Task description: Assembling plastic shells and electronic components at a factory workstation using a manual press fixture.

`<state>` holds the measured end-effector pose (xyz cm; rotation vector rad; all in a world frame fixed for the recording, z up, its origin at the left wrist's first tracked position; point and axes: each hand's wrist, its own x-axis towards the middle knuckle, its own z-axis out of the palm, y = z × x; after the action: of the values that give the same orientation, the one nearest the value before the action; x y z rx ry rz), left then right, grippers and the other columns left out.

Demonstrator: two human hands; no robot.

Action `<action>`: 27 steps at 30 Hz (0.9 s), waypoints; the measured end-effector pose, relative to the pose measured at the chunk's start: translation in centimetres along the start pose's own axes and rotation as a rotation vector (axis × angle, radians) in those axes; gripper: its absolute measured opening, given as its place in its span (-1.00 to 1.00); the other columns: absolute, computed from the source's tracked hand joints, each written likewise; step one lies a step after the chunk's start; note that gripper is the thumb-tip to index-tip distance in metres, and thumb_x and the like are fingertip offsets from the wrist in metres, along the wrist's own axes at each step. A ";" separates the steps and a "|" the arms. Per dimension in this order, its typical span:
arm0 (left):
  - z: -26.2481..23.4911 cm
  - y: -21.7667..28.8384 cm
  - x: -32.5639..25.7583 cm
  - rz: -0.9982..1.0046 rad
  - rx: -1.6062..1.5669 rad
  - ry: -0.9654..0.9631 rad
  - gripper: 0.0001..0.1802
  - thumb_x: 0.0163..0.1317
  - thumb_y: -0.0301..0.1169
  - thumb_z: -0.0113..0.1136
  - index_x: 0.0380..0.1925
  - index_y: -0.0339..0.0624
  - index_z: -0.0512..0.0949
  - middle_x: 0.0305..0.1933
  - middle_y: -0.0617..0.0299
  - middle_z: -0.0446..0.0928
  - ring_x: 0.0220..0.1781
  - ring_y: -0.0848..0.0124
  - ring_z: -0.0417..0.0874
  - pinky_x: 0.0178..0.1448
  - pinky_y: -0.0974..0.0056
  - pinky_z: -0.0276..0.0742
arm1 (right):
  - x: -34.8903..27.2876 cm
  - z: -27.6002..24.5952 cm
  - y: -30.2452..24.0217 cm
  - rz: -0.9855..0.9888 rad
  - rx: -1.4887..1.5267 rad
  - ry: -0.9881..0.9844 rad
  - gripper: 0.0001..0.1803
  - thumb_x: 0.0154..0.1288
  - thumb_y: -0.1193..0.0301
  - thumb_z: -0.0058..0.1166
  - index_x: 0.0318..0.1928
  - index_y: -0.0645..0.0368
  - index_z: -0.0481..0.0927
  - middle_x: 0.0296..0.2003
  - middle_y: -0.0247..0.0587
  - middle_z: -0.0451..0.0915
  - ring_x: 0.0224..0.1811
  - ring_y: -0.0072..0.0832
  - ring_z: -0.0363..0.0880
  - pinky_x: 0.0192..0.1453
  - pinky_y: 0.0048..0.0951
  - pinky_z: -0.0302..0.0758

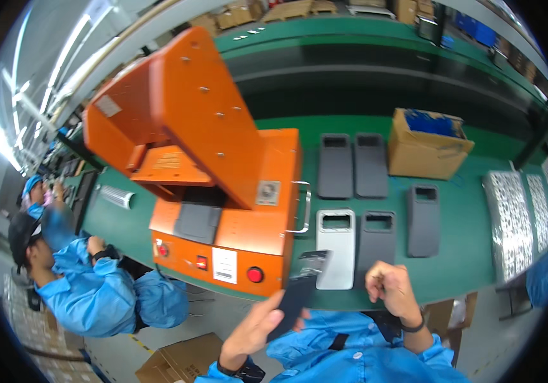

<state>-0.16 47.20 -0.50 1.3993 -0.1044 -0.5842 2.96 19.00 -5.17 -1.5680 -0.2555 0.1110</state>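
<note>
Dark phone back cover, held just in front of the orange press machine.
Left hand grips its lower end; right hand, beside the machine, is curled closed on nothing visible. Cover seems light, thin, stiff, probably slick; best pinched by the long edges. Grey covers lie right of the machine.

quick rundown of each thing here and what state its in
left hand: shut on dark phone cover, cover tilted
right hand: closed, empty as far as visible
orange press machine: lid raised, dark part inside
cardboard box: open, blue contents
white cover: flat on green table
</note>
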 end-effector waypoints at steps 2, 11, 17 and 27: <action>-2.2 1.4 -2.2 0.183 0.304 0.359 -0.22 0.32 0.17 -0.10 0.10 -0.44 0.40 -0.19 0.08 0.57 -0.27 0.39 0.60 -0.13 0.28 0.53 | -0.1 -0.9 -0.5 -0.004 -0.073 -0.031 -0.37 0.50 -0.07 -0.24 -0.47 0.23 0.49 -0.70 -0.34 0.43 -0.65 -0.60 0.44 -0.54 -0.56 0.36; -8.5 6.2 1.7 0.271 1.403 1.214 -0.48 0.13 -0.14 0.32 -0.05 -0.32 0.53 -0.14 -0.06 0.54 -0.11 0.00 0.57 -0.01 0.09 0.50 | -1.4 -1.5 -0.3 0.150 -0.230 -0.225 -0.78 0.34 0.44 0.02 -0.41 0.33 0.57 -0.58 -0.23 0.59 -0.53 -0.55 0.61 -0.40 -0.55 0.53; -12.1 5.6 5.4 0.266 1.484 1.171 -0.44 0.08 -0.08 0.36 -0.10 -0.34 0.58 -0.11 -0.07 0.53 -0.01 0.03 0.53 0.05 0.07 0.50 | -2.5 -1.4 -0.5 0.163 -0.239 -0.137 -0.82 0.29 0.49 0.08 -0.43 0.36 0.58 -0.56 -0.20 0.61 -0.54 -0.52 0.63 -0.41 -0.54 0.57; -11.8 5.9 5.6 0.275 1.402 1.208 -0.52 0.03 -0.11 0.43 -0.27 -0.36 0.68 -0.21 -0.02 0.52 -0.06 0.06 0.51 0.03 0.08 0.48 | -0.3 -1.0 -3.5 0.071 -0.356 -0.251 -0.87 0.23 0.48 0.17 -0.40 0.31 0.61 -0.51 -0.21 0.64 -0.52 -0.51 0.64 -0.42 -0.55 0.53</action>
<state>11.32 55.54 1.32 2.7895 0.3353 0.8457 2.57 17.95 -1.72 -1.9190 -0.4350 0.3339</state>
